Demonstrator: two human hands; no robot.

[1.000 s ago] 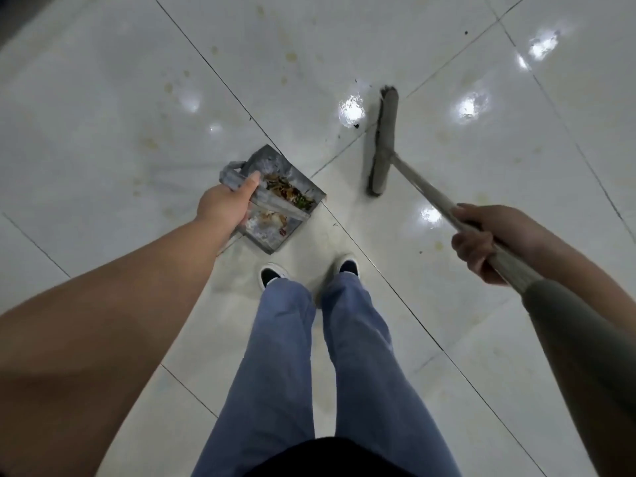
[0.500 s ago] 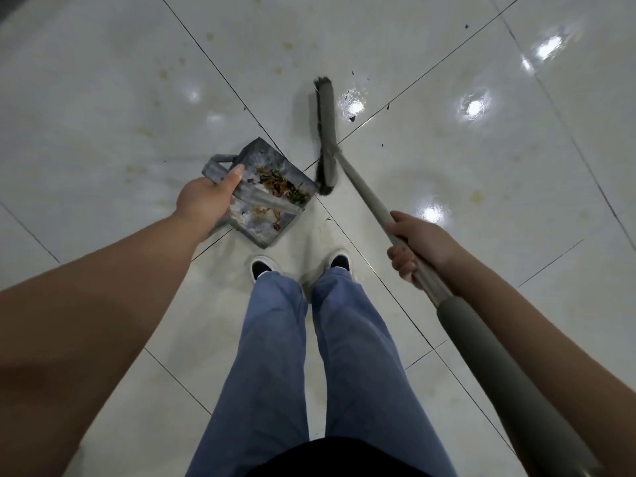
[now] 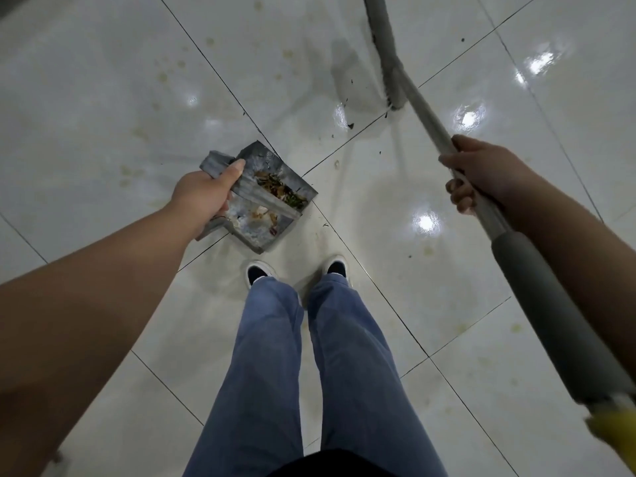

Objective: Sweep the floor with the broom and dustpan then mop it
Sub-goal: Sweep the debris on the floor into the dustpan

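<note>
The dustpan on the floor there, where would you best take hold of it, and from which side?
By the bent metal handle at its back end, coming from above and behind, as the left hand grips the dustpan now. The open mouth faces away toward the broom, and the tray holds debris, so it likely needs keeping level.

Dustpan (image 3: 261,201) left before the shoes (image 3: 296,270) — debris (image 3: 280,192) in it, broom (image 3: 387,53) far right
</note>
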